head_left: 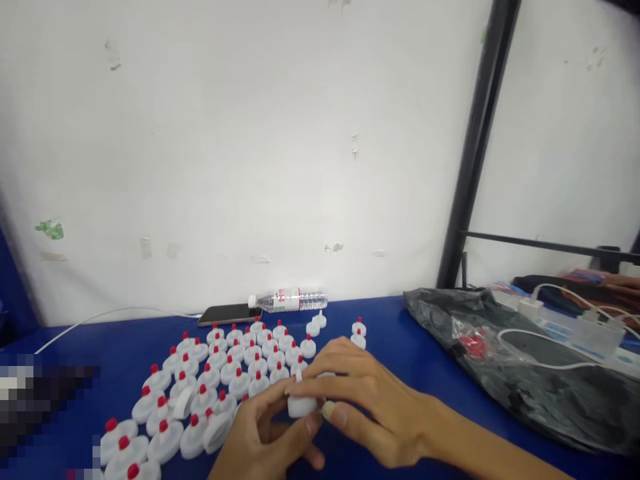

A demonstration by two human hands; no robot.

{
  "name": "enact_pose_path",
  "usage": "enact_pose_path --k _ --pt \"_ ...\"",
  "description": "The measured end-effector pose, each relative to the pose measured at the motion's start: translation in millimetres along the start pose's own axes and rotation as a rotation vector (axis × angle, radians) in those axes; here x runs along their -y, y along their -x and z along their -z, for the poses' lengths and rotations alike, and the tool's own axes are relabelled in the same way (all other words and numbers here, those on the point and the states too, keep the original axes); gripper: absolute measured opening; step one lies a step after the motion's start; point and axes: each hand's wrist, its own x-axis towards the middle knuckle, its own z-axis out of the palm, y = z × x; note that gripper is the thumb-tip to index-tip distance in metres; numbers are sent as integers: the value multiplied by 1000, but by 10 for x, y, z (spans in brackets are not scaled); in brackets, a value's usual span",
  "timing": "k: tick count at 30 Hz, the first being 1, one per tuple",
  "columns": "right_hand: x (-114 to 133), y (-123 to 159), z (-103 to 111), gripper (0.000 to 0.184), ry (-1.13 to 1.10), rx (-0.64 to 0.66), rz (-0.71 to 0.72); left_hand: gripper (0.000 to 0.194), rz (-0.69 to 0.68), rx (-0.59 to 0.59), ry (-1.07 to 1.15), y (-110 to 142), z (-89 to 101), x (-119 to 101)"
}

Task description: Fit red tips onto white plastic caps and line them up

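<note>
A white nozzle cap is held low in front of me, its narrow spout pointing up. My left hand grips it from the left, the thumb along its lower edge and the fingers curled behind. From the right, my right hand closes on the same cap, with fingers over the spout and the thumb near its side. Fingers partly cover the spout's tip. Left of the hands stand several white nozzle caps with red tips in loose rows. Two white caps without red tips stand behind the hands.
Against the wall lie a clear plastic bottle and a phone with a white cable. On the right, a black plastic bag bears a small clear bag of red pieces, beside a power strip. The tabletop is blue.
</note>
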Motion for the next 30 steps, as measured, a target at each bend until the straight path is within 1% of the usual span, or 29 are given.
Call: enact_pose_path --k 2,7,11,14,16,18,19,20,22,24,26,28,30 --pt "-21 21 -6 44 27 18 12 61 -7 35 33 24 -3 -70" --pt "-45 49 -11 44 89 43 33 46 0 20 68 74 -18 -183" --pt "-42 55 -5 45 119 40 52 43 -19 72 97 73 -6 -184" --pt "-36 53 11 48 103 31 48 39 -21 76 104 79 8 -171" --pt "-57 51 29 46 118 -41 -15 38 -16 75 112 85 18 -161" --pt "-121 54 48 38 192 -149 -154 38 -4 62 126 81 29 -140" --pt "-171 59 55 35 244 -182 -231 39 5 56 135 74 36 -124" --pt "-229 67 59 32 293 -186 -298 40 16 55 145 65 41 -107" --pt "-360 96 56 28 359 -107 -380 42 38 64 161 46 50 -76" --pt "-481 131 38 22 376 17 -405 42 63 58 175 40 50 -62" --pt "-567 158 15 17 378 101 -417 40 83 34 186 49 45 -70" --pt "-613 170 -4 14 382 141 -419 38 93 14 190 64 37 -87" --pt "-632 168 -13 9 386 156 -412 40 102 14 172 69 33 -97"
